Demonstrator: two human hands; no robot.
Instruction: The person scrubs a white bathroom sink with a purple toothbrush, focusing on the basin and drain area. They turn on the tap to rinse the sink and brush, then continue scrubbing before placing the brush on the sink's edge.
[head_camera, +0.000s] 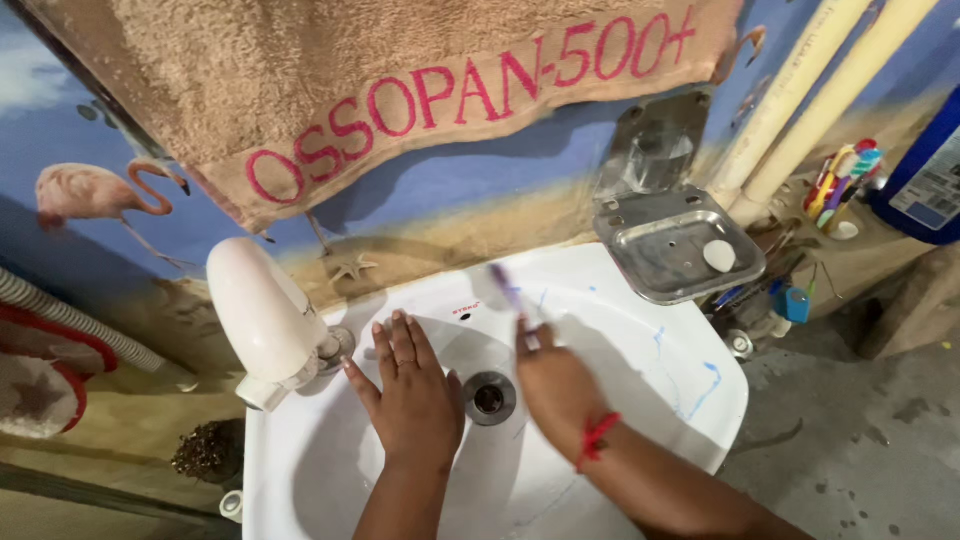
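The right hand is clenched around the lower handle of a thin purple toothbrush, holding it upright and blurred over the white sink, just beyond the drain. The left hand lies released, fingers spread flat on the wet basin beside the white tap. The toothbrush looks light, stiff and probably slippery when wet, so the handle's thicker lower part seems the surest place to grip.

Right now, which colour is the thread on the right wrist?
Red thread, seen in the head view.
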